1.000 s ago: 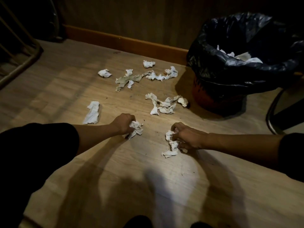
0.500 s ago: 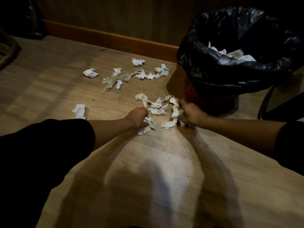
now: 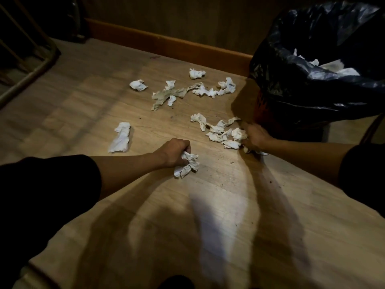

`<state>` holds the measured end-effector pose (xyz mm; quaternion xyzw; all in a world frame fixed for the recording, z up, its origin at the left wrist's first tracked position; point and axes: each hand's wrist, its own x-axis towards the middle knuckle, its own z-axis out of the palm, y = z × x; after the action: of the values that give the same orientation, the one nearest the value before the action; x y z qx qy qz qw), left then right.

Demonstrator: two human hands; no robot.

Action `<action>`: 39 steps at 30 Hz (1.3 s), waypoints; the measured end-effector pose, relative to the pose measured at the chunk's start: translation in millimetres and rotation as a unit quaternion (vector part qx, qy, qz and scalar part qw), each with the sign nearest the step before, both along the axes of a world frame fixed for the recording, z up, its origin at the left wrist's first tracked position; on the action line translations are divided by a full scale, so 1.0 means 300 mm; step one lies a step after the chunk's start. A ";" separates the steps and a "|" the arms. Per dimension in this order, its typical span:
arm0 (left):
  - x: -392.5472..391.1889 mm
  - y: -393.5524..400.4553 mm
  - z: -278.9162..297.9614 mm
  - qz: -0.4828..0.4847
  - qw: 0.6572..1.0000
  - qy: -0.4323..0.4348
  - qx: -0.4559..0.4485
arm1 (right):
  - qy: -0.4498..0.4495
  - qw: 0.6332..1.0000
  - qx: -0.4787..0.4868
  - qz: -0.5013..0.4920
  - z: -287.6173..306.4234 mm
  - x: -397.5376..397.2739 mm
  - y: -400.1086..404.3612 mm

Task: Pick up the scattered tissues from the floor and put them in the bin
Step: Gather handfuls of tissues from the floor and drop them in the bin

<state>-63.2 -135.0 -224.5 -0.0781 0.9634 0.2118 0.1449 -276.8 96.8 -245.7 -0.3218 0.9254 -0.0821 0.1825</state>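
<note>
Several crumpled white tissues lie scattered on the wooden floor. My left hand is shut on a tissue wad low over the floor. My right hand grips tissues and touches a tissue cluster beside the bin. The bin stands at the right, lined with a black bag, with white tissues inside. A flattened tissue lies left of my left hand. Farther off are a stained tissue, a long white strip and two small balls.
A wooden skirting board runs along the dark wall behind the tissues. A metal frame stands at the far left. A curved chair leg shows right of the bin. My shadows fall across the near floor.
My right hand has moved from the near floor up to the tissue cluster beside the bin, carrying tissues with it. My left hand still holds its wad and sits slightly back from the cluster.
</note>
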 end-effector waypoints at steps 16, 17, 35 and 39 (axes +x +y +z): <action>-0.156 0.082 0.325 0.026 0.993 0.107 0.044 | 0.052 0.979 -0.031 0.193 0.431 0.186 0.069; -0.178 0.089 0.368 0.044 0.988 0.135 0.066 | 0.067 0.977 -0.046 0.198 0.499 0.191 0.071; -0.554 0.385 0.931 0.127 0.881 0.401 0.217 | 0.109 0.889 -0.357 -0.265 1.061 -0.123 0.366; -0.646 0.482 0.936 0.159 0.864 0.400 0.261 | 0.110 0.869 -0.360 -0.321 1.058 -0.145 0.400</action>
<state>-257.1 9.7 56.2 -0.0978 0.8224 0.4890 -0.2737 -320.2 216.9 71.7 -0.0569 0.8982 -0.4274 -0.0855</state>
